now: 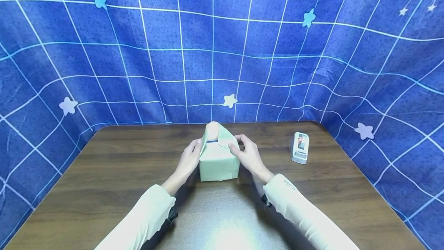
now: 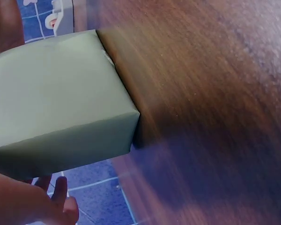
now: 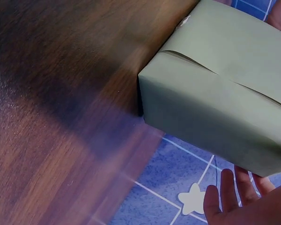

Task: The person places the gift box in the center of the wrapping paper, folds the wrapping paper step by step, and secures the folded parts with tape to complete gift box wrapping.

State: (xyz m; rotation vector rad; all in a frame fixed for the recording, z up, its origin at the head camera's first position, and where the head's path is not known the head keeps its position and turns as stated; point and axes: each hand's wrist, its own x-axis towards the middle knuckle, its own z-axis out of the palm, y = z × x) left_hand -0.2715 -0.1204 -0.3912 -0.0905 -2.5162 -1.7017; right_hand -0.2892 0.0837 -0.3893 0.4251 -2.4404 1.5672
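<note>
A box wrapped in pale green paper (image 1: 218,169) sits on the table, its top paper partly raised into peaked flaps. Between these flaps show a rounded pinkish-white piece and a thin dark blue line. At the box's left, my left hand (image 1: 189,159) pinches the edge of the raised paper; in the left wrist view its other fingers (image 2: 60,192) curl beside the box. My right hand (image 1: 250,155) holds the right-hand flap, thumb in front and fingers behind. From the right wrist, a slightly gaping paper seam shows on the wrapped box (image 3: 196,93).
To the right on the brown wooden table (image 1: 138,157) lies a small white object (image 1: 300,148) resembling a tape dispenser. A blue curtain (image 1: 194,65) with a white grid and stars hangs right behind the table's far edge and around its sides.
</note>
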